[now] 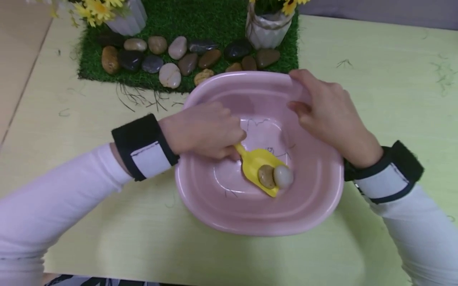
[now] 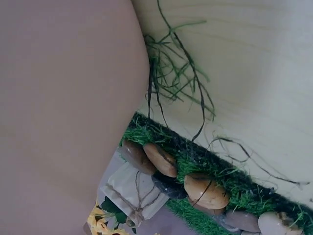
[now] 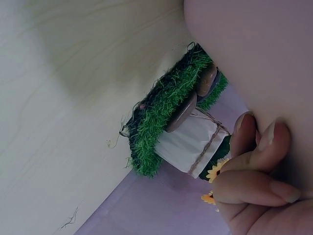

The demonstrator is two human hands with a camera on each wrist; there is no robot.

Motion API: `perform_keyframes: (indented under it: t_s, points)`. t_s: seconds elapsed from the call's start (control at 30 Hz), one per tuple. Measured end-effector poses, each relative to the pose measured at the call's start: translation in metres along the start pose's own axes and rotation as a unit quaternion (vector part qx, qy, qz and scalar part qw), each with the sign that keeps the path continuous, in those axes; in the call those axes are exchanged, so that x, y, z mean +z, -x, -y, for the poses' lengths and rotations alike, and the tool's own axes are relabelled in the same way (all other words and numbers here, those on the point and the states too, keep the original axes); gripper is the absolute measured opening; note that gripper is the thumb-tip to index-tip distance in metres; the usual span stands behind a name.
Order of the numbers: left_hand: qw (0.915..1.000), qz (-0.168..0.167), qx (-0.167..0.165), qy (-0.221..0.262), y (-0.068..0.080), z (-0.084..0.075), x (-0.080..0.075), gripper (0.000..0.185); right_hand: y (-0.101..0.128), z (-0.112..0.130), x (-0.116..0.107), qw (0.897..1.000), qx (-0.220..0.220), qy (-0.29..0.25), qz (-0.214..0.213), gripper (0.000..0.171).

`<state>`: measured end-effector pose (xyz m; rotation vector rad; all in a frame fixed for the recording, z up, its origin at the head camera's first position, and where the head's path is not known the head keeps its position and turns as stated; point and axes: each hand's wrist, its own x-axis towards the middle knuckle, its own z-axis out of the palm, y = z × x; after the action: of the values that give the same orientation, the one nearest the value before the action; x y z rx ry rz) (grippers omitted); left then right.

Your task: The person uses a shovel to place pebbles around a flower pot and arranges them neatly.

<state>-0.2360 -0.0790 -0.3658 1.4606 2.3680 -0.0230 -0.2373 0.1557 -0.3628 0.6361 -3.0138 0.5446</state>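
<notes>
A pink plastic basin [image 1: 304, 210] stands on the table, and its outer wall [image 2: 63, 107] fills much of the left wrist view. Inside it, my left hand [image 1: 205, 129] grips the handle of a yellow scoop [image 1: 252, 163], the blade slanting down to the right. Two pebbles lie at the front of the blade, a tan one [image 1: 266, 176] and a whitish one [image 1: 283, 176]. My right hand [image 1: 330, 109] holds the basin's upper right rim, thumb on the inner side. In the right wrist view its curled fingers [image 3: 254, 186] show against the outer wall.
Behind the basin lies an artificial grass mat [image 1: 200, 24] bearing rows of several pebbles [image 1: 169, 75]. White flower pots stand on it at left [image 1: 130, 18] and right [image 1: 268, 31]. Loose grass strands [image 1: 139, 97] lie scattered on the table [image 1: 107, 222].
</notes>
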Motion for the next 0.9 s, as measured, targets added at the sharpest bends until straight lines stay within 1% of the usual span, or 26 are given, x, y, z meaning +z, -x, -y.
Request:
perform_keyframes:
  t_s: [0.13,0.3,0.43,0.57,0.73,0.9]
  points:
    - [0.9998,0.001,-0.008,0.016,-0.001,0.001,-0.001,0.04,0.001,0.0,0.0,1.0,-0.001,-0.004,-0.007,0.047]
    - [0.9997,-0.011,-0.015,0.015,-0.001,0.002,-0.001,0.041,0.001,-0.001,0.001,1.0,-0.004,-0.008,-0.009,0.047]
    - [0.9992,-0.038,-0.004,0.014,-0.003,0.003,-0.001,0.037,0.0,-0.001,0.001,1.0,-0.005,-0.004,-0.005,0.047]
    - [0.9969,-0.073,0.003,0.029,-0.002,0.004,-0.004,0.038,0.0,-0.002,0.0,1.0,-0.009,-0.005,-0.008,0.046]
    - [0.9928,-0.116,0.011,0.028,0.003,0.004,-0.009,0.035,0.001,-0.003,-0.001,1.0,-0.007,-0.006,-0.007,0.047]
    - [0.9868,-0.157,0.016,0.038,0.01,0.005,-0.007,0.032,-0.001,-0.003,0.001,1.0,-0.005,-0.011,0.001,0.048]
